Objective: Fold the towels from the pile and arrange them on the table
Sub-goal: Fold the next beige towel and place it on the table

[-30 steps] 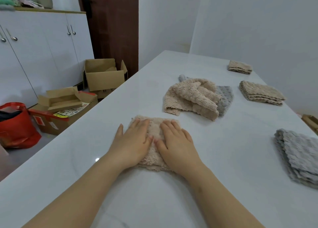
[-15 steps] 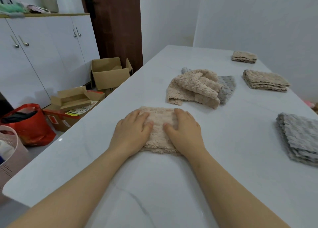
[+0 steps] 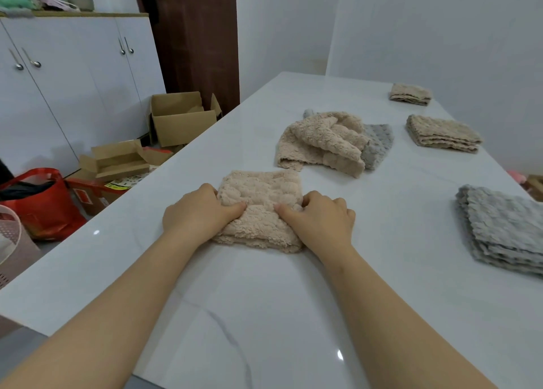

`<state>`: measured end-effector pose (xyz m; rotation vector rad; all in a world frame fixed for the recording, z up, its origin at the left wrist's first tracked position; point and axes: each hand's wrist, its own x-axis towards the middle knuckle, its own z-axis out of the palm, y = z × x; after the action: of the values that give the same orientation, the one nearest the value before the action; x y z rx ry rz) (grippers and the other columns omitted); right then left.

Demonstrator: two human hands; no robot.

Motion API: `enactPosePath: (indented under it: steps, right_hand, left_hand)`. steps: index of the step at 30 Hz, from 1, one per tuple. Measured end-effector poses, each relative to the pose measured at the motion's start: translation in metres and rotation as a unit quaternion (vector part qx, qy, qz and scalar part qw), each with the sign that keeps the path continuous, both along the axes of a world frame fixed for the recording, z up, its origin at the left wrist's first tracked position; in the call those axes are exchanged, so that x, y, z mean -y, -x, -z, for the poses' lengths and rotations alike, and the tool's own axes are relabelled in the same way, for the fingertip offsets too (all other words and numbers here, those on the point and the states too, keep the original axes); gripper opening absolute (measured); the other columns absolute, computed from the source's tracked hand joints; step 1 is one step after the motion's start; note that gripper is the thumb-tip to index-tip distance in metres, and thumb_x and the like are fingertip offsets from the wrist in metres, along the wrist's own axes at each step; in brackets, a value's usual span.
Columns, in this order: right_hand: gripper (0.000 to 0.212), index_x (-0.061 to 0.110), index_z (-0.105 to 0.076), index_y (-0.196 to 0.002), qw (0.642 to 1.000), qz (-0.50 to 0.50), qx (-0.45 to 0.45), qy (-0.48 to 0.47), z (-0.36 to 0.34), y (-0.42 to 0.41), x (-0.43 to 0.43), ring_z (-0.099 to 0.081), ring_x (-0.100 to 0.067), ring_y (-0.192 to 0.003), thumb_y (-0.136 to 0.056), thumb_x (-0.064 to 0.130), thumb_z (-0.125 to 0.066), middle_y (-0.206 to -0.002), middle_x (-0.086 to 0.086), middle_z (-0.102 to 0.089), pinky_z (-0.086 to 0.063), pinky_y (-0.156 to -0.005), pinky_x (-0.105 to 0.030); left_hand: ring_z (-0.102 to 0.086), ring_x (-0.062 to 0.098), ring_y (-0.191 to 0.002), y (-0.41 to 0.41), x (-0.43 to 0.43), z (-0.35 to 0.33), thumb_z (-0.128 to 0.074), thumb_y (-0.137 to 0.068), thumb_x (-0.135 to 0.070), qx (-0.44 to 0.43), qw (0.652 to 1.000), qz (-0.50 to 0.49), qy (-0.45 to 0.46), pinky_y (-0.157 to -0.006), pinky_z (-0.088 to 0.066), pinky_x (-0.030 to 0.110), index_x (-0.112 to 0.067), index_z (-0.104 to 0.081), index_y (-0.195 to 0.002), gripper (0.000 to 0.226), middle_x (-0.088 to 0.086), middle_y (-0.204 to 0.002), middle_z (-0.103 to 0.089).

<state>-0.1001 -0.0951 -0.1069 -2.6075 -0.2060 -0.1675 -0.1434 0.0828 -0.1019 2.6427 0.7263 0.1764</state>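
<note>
HANDS ON THE FOLD: A person's left hand (image 3: 202, 212) and right hand (image 3: 323, 222) grasp opposite sides of a folded beige fluffy towel (image 3: 260, 200) lying on a glossy white marble-patterned counter (image 3: 249, 315), squarely in front of the body. The towel looks close to square, if anything longer front to back. Each hand meets it side-on, thumb laid across the top and fingers curled at the edge, and neither hand is nearer than the other. Both forearms reach forward almost parallel, wrists low over the counter.

Just beyond the towel and slightly right lies a loose pile of beige and grey towels (image 3: 323, 141), not yet folded. Further right sit a stack of folded grey towels (image 3: 505, 227) near the right forearm, a stack of folded beige towels (image 3: 440, 133) behind it, and a small folded beige towel (image 3: 410, 94) at the far end.

Judging by the two-sided grip, the towel seems ready to be lifted and carried rightward, probably to the beige stack, a reach that favours the right arm.
</note>
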Motion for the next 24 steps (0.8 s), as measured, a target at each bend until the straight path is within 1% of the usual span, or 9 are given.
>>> enactPosePath:
  steps: [2, 5, 9, 11, 14, 17, 19, 21, 24]
  right_hand:
    - [0.045, 0.018, -0.055, -0.09, 1.0, -0.013, -0.008, -0.016, 0.0, -0.001, -0.001, -0.04, -0.026, -0.099, -0.076, 0.061, -0.053, -0.082, 0.002, -0.049, -0.022, -0.076, -0.036]
    - [0.033, 0.019, -0.048, -0.085, 0.997, -0.043, -0.016, -0.063, -0.001, -0.001, -0.003, -0.038, -0.022, -0.089, -0.077, 0.049, -0.058, -0.075, 0.007, -0.047, -0.026, -0.075, -0.034]
    - [0.024, 0.018, -0.045, -0.091, 0.971, -0.084, -0.047, -0.22, -0.004, 0.003, -0.004, -0.057, -0.022, -0.087, -0.081, 0.033, -0.06, -0.085, 0.003, -0.058, -0.047, -0.076, -0.039]
    - [0.021, 0.025, -0.043, -0.091, 0.924, -0.08, -0.087, -0.364, -0.009, 0.005, -0.003, -0.063, -0.019, -0.083, -0.082, 0.026, -0.062, -0.085, 0.003, -0.061, -0.053, -0.078, -0.045]
    - [0.039, 0.032, -0.04, -0.113, 0.864, -0.093, -0.136, -0.476, -0.009, 0.003, -0.001, -0.069, -0.016, -0.081, -0.083, 0.022, -0.064, -0.095, -0.002, -0.068, -0.057, -0.076, -0.04]
    - [0.065, 0.052, -0.024, -0.133, 0.851, -0.126, -0.137, -0.492, -0.005, 0.002, 0.001, -0.07, -0.017, -0.085, -0.087, 0.025, -0.061, -0.102, -0.006, -0.069, -0.057, -0.076, -0.035]
    - [0.056, 0.064, -0.034, -0.121, 0.85, -0.152, -0.127, -0.489, -0.006, 0.0, 0.001, -0.067, -0.03, -0.088, -0.09, 0.022, -0.056, -0.1, -0.014, -0.069, -0.058, -0.078, -0.04]
    - [0.048, 0.063, -0.049, -0.108, 0.848, -0.169, -0.123, -0.488, -0.005, -0.002, -0.001, -0.062, -0.035, -0.097, -0.093, 0.018, -0.052, -0.108, -0.018, -0.066, -0.052, -0.089, -0.046]
    - [0.034, 0.04, -0.069, -0.088, 0.85, -0.174, -0.137, -0.478, -0.002, -0.007, -0.003, -0.06, -0.005, -0.103, -0.092, 0.012, -0.051, -0.104, 0.014, -0.069, -0.048, -0.093, -0.032]
  left_hand:
    - [-0.056, 0.021, -0.087, 0.002, 0.0, 0.0, -0.052, -0.075, -0.067, 0.011, 1.0, 0.02, 0.006, -0.071, -0.04, 0.033, -0.021, -0.055, -0.089, 0.048, -0.006, -0.089, -0.061]
    - [-0.056, 0.022, -0.087, 0.006, -0.001, 0.005, -0.057, -0.078, -0.056, 0.086, 0.994, 0.066, 0.03, -0.074, -0.045, 0.037, -0.017, -0.057, -0.087, 0.041, -0.003, -0.086, -0.062]
    - [-0.059, 0.013, -0.082, 0.008, -0.001, 0.005, -0.063, -0.083, -0.038, 0.179, 0.957, 0.093, 0.21, -0.072, -0.048, 0.034, -0.024, -0.047, -0.096, 0.026, -0.003, -0.091, -0.062]
    - [-0.065, 0.019, -0.085, 0.006, 0.001, 0.002, -0.064, -0.085, -0.024, 0.222, 0.901, 0.072, 0.365, -0.078, -0.053, 0.042, -0.029, -0.045, -0.102, 0.026, 0.007, -0.101, -0.065]
    - [-0.068, 0.023, -0.087, 0.006, 0.0, 0.003, -0.061, -0.087, -0.012, 0.23, 0.842, 0.071, 0.482, -0.08, -0.055, 0.04, -0.046, -0.035, -0.125, 0.057, 0.011, -0.103, -0.065]
    - [-0.066, 0.024, -0.081, 0.005, -0.002, 0.001, -0.049, -0.09, -0.001, 0.242, 0.84, 0.111, 0.473, -0.074, -0.055, 0.038, -0.066, -0.045, -0.103, 0.066, 0.01, -0.096, -0.068]
    - [-0.062, 0.017, -0.085, 0.004, 0.0, 0.001, -0.042, -0.089, 0.006, 0.242, 0.852, 0.129, 0.446, -0.078, -0.052, 0.034, -0.052, -0.063, -0.091, 0.062, 0.001, -0.094, -0.068]
    - [-0.061, 0.006, -0.098, 0.004, 0.003, 0.003, -0.039, -0.086, 0.008, 0.24, 0.852, 0.115, 0.45, -0.086, -0.048, 0.025, -0.033, -0.073, -0.076, 0.054, -0.017, -0.093, -0.071]
    - [-0.064, 0.001, -0.095, 0.003, 0.0, 0.004, -0.049, -0.087, -0.003, 0.235, 0.835, 0.073, 0.492, -0.075, -0.051, 0.016, -0.029, -0.075, -0.074, 0.039, -0.017, -0.093, -0.072]
